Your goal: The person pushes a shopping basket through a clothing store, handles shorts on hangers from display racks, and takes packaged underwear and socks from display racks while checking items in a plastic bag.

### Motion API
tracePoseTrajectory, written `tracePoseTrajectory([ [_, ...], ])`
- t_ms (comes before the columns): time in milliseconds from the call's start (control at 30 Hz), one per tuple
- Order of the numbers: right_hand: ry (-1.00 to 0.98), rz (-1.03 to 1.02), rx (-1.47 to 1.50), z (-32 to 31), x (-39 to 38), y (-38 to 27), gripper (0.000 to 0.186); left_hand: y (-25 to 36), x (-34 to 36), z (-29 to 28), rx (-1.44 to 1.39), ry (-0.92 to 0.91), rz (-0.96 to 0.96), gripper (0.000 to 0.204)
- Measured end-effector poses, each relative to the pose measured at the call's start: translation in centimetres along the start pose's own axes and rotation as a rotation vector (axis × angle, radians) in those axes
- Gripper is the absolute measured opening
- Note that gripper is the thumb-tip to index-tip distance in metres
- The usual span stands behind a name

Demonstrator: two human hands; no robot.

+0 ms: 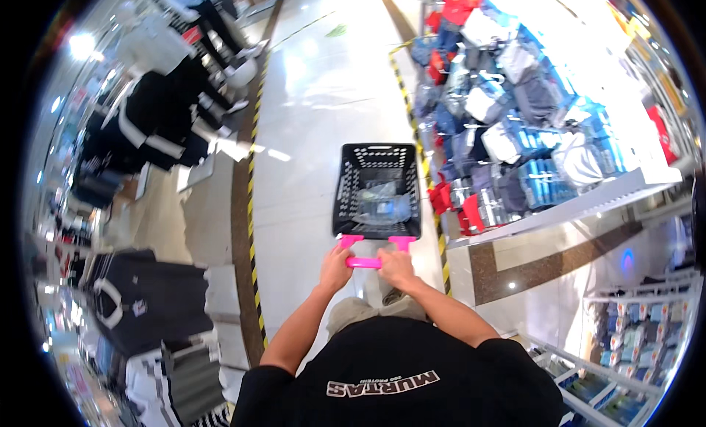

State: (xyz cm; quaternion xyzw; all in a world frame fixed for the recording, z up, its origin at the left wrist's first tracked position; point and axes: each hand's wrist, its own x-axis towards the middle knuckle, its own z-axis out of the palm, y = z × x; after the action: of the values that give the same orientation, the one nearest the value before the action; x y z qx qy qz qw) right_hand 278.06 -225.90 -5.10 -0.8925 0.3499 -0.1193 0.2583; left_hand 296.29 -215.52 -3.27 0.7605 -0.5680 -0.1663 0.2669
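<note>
Both my hands are wrapped round the pink handle [364, 263] of a black plastic shopping basket [340, 199]. My left hand [336, 269] grips its left end, and my right hand [397, 266] grips the right end. The basket is in front of me over the pale floor, with slotted walls. Inside, near its close end, lie clear plastic packages [384, 208], some bluish; what they contain is too small to tell.
A display bin [559, 210] heaped with packaged clothes borders the aisle on the right. Dressed mannequins [151, 111] stand at the far left, and a dark polo shirt [151, 302] hangs nearer. Yellow-black tape [254, 169] edges the tiled aisle. A white rack [640, 294] stands at lower right.
</note>
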Motion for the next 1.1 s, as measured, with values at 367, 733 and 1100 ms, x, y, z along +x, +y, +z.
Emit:
tracePoseTrajectory([
  [367,0.139,0.044,0.036,-6.8,15.8,3.1,0.01,3.3,16.6,-1.3,0.237,0.235,0.086,0.022],
  [733,0.273,0.179,-0.027,-7.7,22.8,3.1,0.014,-0.2,25.5,-4.4,0.104,0.102,0.425,0.032],
  [1100,0.822,0.585,0.051,-20.6,19.6,4.1,0.045,-5.3,37.2,-5.7,-0.04,-0.276,0.568,0.022],
])
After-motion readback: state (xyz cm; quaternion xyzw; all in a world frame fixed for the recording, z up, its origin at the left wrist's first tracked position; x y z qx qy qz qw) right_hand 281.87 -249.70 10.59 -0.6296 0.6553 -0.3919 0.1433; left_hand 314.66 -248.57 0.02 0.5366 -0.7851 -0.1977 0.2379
